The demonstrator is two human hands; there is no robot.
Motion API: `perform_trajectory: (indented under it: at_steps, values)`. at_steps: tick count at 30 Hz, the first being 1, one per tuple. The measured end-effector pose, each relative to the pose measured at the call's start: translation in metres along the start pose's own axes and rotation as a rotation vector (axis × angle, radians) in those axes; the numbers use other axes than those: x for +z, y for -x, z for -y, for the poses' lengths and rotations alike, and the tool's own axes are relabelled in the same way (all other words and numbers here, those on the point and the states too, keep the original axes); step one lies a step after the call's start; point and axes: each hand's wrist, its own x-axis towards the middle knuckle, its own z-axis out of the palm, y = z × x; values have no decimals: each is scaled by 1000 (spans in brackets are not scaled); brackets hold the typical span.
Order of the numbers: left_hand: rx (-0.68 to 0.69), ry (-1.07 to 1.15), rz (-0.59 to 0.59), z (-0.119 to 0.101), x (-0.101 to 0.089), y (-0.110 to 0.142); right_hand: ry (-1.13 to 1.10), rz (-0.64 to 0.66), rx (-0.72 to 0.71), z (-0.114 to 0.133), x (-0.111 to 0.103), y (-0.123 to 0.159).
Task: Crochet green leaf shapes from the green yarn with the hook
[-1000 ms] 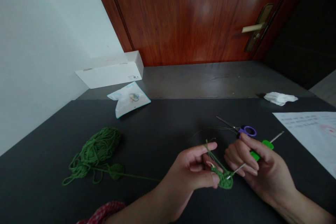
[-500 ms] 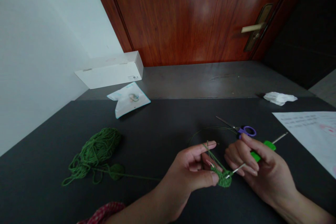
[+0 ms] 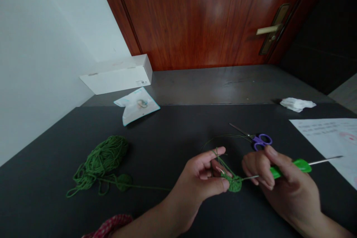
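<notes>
Between thumb and fingers, my left hand [image 3: 202,180] pinches a small green crochet piece [image 3: 235,185]. Green yarn loops up over its raised index finger, and a strand runs left to the yarn skein [image 3: 106,158]. A small pinkish thing, too small to name, shows by the fingers at the piece. My right hand [image 3: 281,182] is closed around the green handle of a crochet hook [image 3: 302,165], which has a metal shaft at both ends. The left-pointing tip meets the piece's right edge; whether it sits inside a stitch I cannot tell.
Purple-handled scissors [image 3: 261,141] lie just beyond my right hand, with a thin strand near the blades. A printed sheet [image 3: 331,141] and crumpled white tissue [image 3: 298,104] are at right. A white packet [image 3: 139,106] and a white box [image 3: 119,78] stand back left.
My right hand has shifted slightly right and turned, swinging the hook flatter so its far end points more to the right. My left hand and the crochet piece have moved slightly left and up.
</notes>
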Motion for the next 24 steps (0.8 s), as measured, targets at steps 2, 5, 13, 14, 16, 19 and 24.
perform_trajectory:
  at_steps: [2, 5, 13, 14, 16, 19, 24]
  values:
    - [4, -6, -9, 0, 0, 0, 23, -3, -12, 0, 0, 1]
    - [21, -18, -12, 1, 0, -1, 81, -2, -44, 0, 0, 3]
    - [60, -15, -67, 3, -1, -2, 336, -15, -187, -1, 1, 16]
    - [67, -18, -74, 3, -1, -2, 370, -12, -210, -1, 1, 17]
    - [77, -28, -91, 3, 0, -2, 450, 8, -264, -1, 1, 20]
    - [88, -63, -134, 2, 1, -2, 578, 85, -341, -2, -1, 23]
    - [129, -154, -193, 1, 3, -2, 766, 193, -441, -1, -4, 23]
